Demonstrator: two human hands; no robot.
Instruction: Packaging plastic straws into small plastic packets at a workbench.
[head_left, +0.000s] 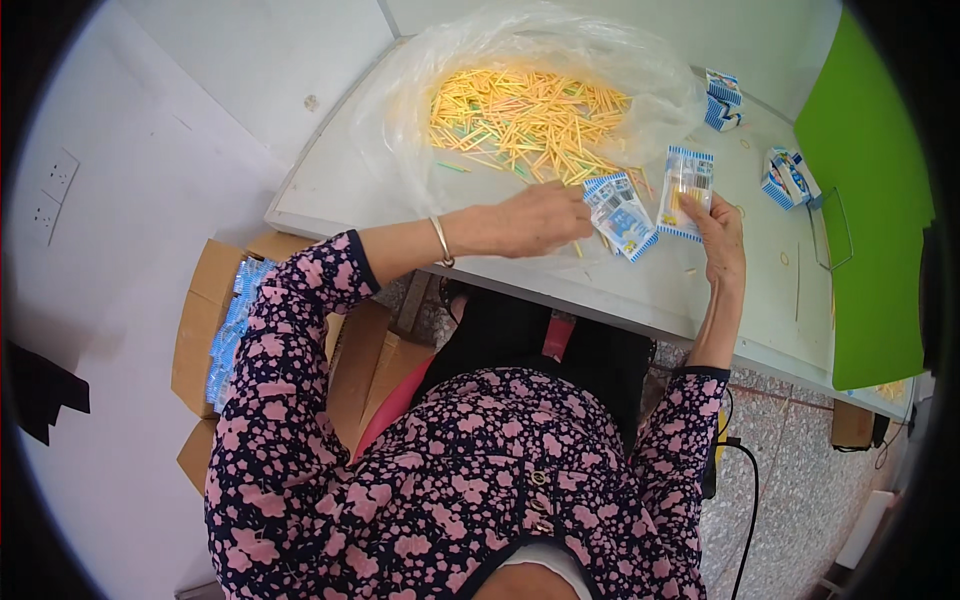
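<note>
My right hand (722,235) grips a small clear packet (686,190) with blue-and-white striped ends, thumb across its front; yellow sticks show inside. My left hand (545,218), a bangle on its wrist, has its fingers curled in just left of a fanned pile of similar packets (622,220) lying on the table. Whatever the left fingers hold, if anything, is hidden. Beyond that hand, a heap of thin sticks (530,110), mostly yellow with some green and pink, lies in a large clear plastic bag (400,110) spread out on the table.
Two groups of filled, banded packets, one at the back (724,100) and one at the right (789,178), stand near a green panel (862,200). Rubber bands lie around. Below left, a cardboard box (198,330) holds blue plastic packets (232,320). A black cable (755,500) hangs at the right.
</note>
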